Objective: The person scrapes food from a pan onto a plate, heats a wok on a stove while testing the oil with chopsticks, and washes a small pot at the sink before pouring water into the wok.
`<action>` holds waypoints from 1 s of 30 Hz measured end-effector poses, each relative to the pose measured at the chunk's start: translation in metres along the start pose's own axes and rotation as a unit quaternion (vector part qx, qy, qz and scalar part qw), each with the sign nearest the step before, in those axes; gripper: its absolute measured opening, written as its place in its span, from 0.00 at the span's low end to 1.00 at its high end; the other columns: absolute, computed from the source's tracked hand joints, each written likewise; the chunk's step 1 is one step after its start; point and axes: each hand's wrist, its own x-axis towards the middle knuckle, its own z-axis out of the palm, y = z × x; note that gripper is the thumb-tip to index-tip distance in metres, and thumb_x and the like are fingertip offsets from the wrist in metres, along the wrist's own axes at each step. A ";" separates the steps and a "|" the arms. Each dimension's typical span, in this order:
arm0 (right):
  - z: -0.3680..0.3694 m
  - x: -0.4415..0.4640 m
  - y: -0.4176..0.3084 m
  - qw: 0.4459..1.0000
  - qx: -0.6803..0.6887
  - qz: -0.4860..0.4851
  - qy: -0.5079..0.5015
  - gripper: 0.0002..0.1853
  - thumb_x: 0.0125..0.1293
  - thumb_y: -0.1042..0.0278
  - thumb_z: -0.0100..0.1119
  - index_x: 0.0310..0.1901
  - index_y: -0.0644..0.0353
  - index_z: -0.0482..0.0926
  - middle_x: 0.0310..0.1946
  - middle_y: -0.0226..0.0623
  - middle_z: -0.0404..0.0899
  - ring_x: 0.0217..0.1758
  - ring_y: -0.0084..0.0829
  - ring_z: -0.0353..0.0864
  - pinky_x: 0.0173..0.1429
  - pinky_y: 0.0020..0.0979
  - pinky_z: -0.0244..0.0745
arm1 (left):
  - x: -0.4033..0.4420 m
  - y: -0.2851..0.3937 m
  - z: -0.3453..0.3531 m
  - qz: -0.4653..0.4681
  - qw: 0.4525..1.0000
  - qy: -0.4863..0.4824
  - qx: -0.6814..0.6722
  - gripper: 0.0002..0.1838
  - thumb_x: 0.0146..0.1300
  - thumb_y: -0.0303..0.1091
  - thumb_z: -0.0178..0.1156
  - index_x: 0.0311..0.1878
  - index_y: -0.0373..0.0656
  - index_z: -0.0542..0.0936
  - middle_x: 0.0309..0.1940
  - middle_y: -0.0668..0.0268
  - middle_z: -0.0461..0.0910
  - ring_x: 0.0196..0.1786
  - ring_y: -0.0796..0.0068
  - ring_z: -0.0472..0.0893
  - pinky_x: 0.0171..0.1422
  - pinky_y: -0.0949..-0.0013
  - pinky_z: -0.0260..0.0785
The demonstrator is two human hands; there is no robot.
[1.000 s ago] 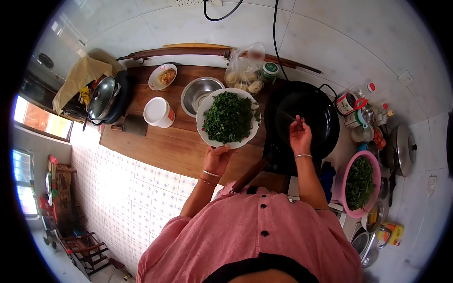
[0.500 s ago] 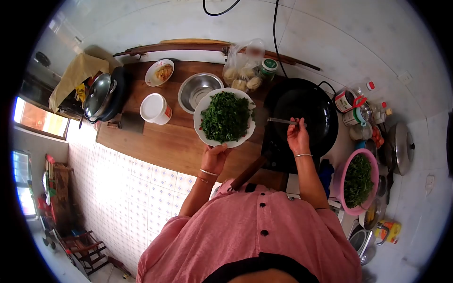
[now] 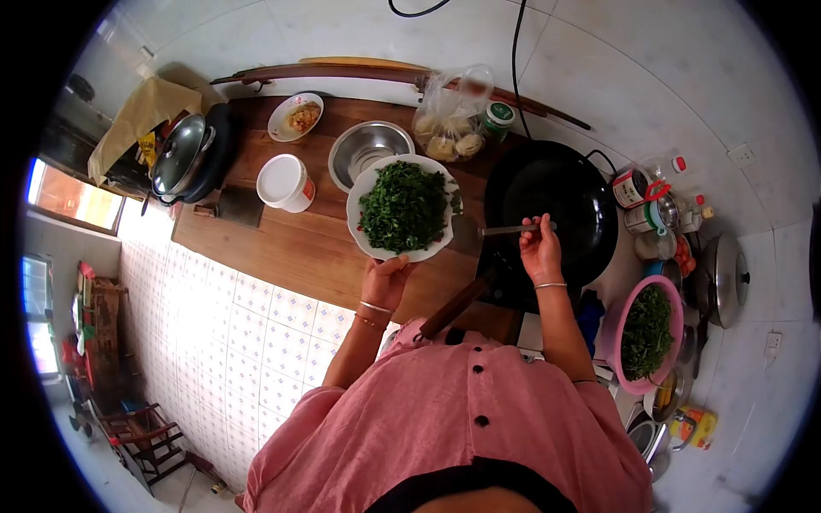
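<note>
My left hand (image 3: 386, 284) grips the near rim of a white plate (image 3: 353, 224), its thumb over the edge. Chopped green leaves (image 3: 400, 208) with small red bits are heaped on that plate. My right hand (image 3: 540, 251) is closed round the handle of a metal spatula (image 3: 506, 230). The spatula's blade, darker and partly hard to make out, points left at the plate's right side, where some leaves hang at the rim. Under my right hand sits a black wok (image 3: 556, 184), its wooden handle (image 3: 453, 309) reaching toward my body.
Behind the plate stand a steel bowl (image 3: 348, 147), a white tub (image 3: 285, 181), a bowl of food (image 3: 295, 117), a bag of pale round items (image 3: 446, 128) and a green-lidded jar (image 3: 499, 120). A lidded pot (image 3: 181, 158) is left; bottles and a pink basin (image 3: 614, 342) of greens are right.
The view has shifted slightly. The spatula's blade now shows beside the plate's right rim, with leaves near it. Both hands keep their holds.
</note>
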 end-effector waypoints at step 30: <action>0.103 0.040 0.235 0.950 0.013 0.312 0.003 0.14 0.67 0.53 0.47 0.38 0.56 0.71 0.36 0.36 0.79 0.26 0.24 0.75 0.33 0.25 0.77 | -0.029 0.049 -0.154 0.156 0.974 0.152 -0.064 0.24 0.52 0.16 0.54 0.55 0.40 0.69 0.50 0.60 0.75 0.53 0.61 0.74 0.59 0.55 0.67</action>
